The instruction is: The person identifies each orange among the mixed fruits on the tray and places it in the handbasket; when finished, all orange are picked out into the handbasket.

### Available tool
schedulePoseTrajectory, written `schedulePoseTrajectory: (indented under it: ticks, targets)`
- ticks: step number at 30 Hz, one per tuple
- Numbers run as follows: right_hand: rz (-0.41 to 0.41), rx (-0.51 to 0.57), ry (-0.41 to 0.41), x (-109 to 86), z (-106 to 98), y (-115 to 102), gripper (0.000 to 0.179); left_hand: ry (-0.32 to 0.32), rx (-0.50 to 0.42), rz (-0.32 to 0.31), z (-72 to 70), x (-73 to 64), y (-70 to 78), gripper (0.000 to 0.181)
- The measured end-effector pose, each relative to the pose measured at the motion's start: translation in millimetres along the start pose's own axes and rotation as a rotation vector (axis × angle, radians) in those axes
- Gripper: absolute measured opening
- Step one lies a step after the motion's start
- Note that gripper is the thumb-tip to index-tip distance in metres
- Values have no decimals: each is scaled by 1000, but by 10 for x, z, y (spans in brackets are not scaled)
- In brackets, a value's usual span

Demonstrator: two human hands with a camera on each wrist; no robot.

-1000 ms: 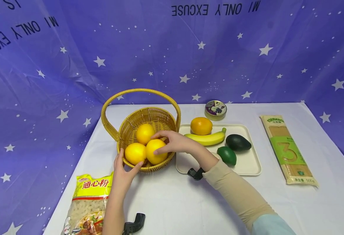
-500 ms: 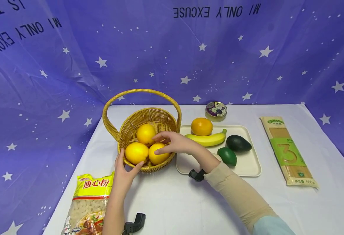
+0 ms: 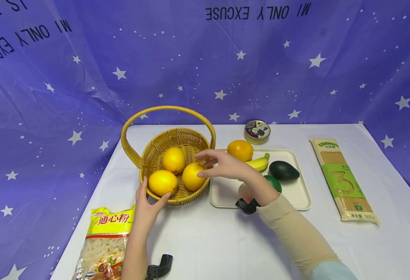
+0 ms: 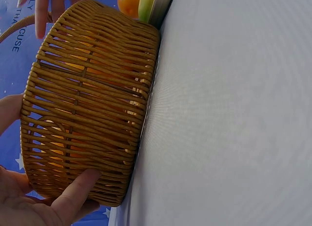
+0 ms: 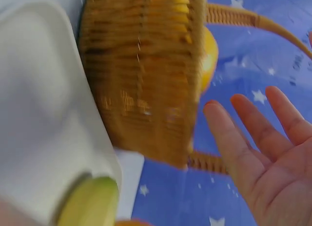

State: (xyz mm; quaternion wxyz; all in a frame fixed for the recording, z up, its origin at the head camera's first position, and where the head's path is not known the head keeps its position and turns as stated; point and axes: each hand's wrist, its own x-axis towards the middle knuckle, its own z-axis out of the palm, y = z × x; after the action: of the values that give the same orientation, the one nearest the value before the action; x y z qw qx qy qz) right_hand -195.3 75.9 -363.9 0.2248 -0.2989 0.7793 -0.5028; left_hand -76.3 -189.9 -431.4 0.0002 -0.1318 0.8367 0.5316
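Note:
A woven wicker basket [image 3: 177, 136] with a tall arched handle holds three yellow fruits: one at the back [image 3: 174, 160], one at front left [image 3: 162, 182] and one at front right [image 3: 193, 177]. My left hand [image 3: 150, 206] holds the basket's near left side, its thumb [image 4: 78, 192] against the woven outer wall. Over the basket's right rim hovers my right hand [image 3: 227, 166], fingers spread and gripping nothing. Its thumb overlaps the front right fruit in the head view. In the right wrist view, the fingers [image 5: 263, 128] stand apart from the basket wall.
Right of the basket lies a cream tray [image 3: 297, 200] with an orange fruit [image 3: 240, 150], a banana [image 3: 259, 164], a dark avocado [image 3: 284, 170], a green fruit [image 3: 273, 183] and a pale one, partly hidden. Around are a tin [image 3: 257, 132], noodles [image 3: 343, 179] and a macaroni bag [image 3: 107, 241].
My right hand has let go of the front right fruit and drawn back to the right. That fruit now sits farther right in the basket. My left hand stays in place.

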Motion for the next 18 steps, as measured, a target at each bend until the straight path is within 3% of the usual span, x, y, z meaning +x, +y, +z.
schedulePoseTrajectory:
  ticks: [8,12,18]
  targets:
    - [-3,-26,124,-291,-354,27,58,-5,-6,-3,-2,0,-1,103]
    - [-6,26,179,-425,-534,65,58,-3,-12,-4,-1,-1,-5,103]
    - [59,95,260,-591,-820,201,61,-3,-11,-8,2,-1,-1,103]
